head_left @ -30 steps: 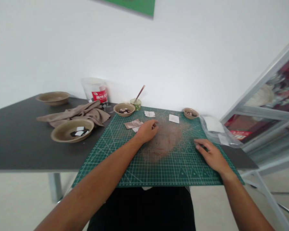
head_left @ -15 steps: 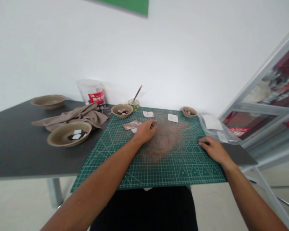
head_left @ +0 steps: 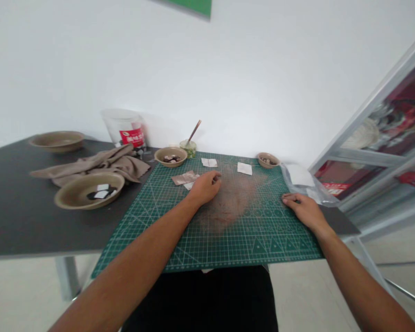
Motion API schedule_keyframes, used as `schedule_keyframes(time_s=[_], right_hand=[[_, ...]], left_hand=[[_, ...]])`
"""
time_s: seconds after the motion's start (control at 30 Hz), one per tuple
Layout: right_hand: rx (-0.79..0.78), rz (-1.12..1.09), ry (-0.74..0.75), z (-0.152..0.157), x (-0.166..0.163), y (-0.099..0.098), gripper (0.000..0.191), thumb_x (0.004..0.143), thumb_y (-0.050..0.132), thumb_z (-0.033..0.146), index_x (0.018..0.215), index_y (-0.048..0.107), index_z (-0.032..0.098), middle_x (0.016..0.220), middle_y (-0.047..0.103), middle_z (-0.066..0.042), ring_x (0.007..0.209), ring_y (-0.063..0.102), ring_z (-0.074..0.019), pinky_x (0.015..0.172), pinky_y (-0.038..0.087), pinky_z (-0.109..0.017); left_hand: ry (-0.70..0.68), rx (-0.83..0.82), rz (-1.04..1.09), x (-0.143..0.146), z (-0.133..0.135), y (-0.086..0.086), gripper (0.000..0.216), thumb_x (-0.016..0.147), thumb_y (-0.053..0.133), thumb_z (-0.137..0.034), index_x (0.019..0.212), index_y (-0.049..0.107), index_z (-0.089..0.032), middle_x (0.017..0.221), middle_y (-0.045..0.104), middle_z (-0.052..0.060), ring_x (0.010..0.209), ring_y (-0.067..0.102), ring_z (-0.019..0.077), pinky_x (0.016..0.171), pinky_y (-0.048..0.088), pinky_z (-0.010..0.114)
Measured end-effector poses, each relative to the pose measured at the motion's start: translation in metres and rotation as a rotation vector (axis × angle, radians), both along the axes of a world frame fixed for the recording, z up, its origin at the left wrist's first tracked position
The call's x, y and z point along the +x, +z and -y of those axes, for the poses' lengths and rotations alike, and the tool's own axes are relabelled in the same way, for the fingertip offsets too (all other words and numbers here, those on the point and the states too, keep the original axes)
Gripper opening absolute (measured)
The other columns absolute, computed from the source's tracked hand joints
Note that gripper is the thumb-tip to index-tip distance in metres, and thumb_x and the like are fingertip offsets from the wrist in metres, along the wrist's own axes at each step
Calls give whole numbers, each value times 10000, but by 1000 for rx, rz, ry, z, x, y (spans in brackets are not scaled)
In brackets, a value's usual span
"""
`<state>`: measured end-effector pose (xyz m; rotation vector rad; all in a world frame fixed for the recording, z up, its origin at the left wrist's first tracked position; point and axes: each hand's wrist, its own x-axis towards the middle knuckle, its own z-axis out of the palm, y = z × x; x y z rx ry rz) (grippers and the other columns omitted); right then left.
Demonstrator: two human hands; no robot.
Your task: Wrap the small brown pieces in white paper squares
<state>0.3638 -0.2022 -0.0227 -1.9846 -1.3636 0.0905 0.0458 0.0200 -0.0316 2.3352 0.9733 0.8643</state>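
Observation:
My left hand (head_left: pixel 204 188) rests over the middle of a green cutting mat (head_left: pixel 166 221), its fingers curled inward. Whatever those fingers may hold is hidden. Beside its wrist lie a brown-smeared white piece (head_left: pixel 185 178) and another white piece (head_left: pixel 191 184), partly covered by the hand. My right hand (head_left: pixel 305 211) lies near the mat's right edge with fingers bent together; I cannot make out anything in them. Reddish-brown dust (head_left: pixel 230 205) spreads over the mat between the hands. Farther back are two white squares, one left (head_left: pixel 209 162) and one right (head_left: pixel 244 168).
Small bowls with dark bits stand at the mat's back left (head_left: pixel 170 157) and back right (head_left: pixel 268 160). A jar (head_left: pixel 188 148) holds a stick. Left are a larger bowl (head_left: pixel 67 196), a cloth (head_left: pixel 90 167) and a clear tub (head_left: pixel 122 127). A plastic bag (head_left: pixel 320 186) lies right.
The view has shifted slightly, so most things appear a little farther left. Both hands keep about the same pose and place on the mat.

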Motion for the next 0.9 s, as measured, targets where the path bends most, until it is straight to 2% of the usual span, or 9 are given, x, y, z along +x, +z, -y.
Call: schedule_keyframes(time_s=[0.27,0.4,0.5,0.57,0.67,0.77,0.83,0.9], right_hand=[[36,1,21,2,1,2,218,833,639,450,849,747,262,1108,750,-43,1082,654,-276,1037,425,-474],[26,-46,121,-4,-5,11,161,757,732,417,714,725,261,994,762,-28,985,660,-277,993,428,-472],[105,-126,128,-17,-16,18,168,776,729,421,771,722,253,1056,742,-42,1049,626,-278,998,403,-466],[176,-217,138,-31,-29,21,186,801,714,430,831,709,246,1101,723,-52,1072,612,-264,978,415,-440],[244,-410,206,-56,-59,18,204,805,720,435,826,673,238,1064,713,-46,940,626,-220,850,467,-373],[265,-637,304,-84,-97,13,226,824,697,454,816,634,238,868,684,-11,692,569,-159,648,452,-306],[253,-781,375,-101,-123,10,231,829,695,449,812,613,234,733,627,13,622,528,-142,586,420,-278],[232,-909,435,-115,-144,8,247,818,709,446,802,590,230,697,602,19,605,516,-134,555,401,-261]], left_hand=[[-12,5,0,0,-1,-1,321,877,553,-246,1168,665,-169,1018,728,70,919,673,207,860,502,306],[-9,4,9,1,-1,-2,316,871,549,-233,1154,671,-167,1015,728,77,923,671,216,865,500,318],[-22,-1,25,2,-1,-1,297,887,540,-260,1128,679,-157,1005,728,88,918,670,229,856,501,338],[-37,-4,42,2,0,1,288,903,531,-287,1109,684,-158,992,729,88,916,668,232,850,503,346],[-64,-4,72,1,3,4,295,924,521,-319,1115,679,-159,986,726,83,919,666,223,844,506,342],[-112,6,100,-1,8,8,320,929,540,-347,1163,663,-167,1030,720,71,919,664,195,838,514,314],[-142,15,112,-3,12,9,351,918,574,-357,1217,641,-185,1070,713,60,914,660,176,824,520,292],[-149,24,120,-5,15,10,405,902,607,-347,1279,603,-199,1111,702,55,897,656,160,806,524,278]])
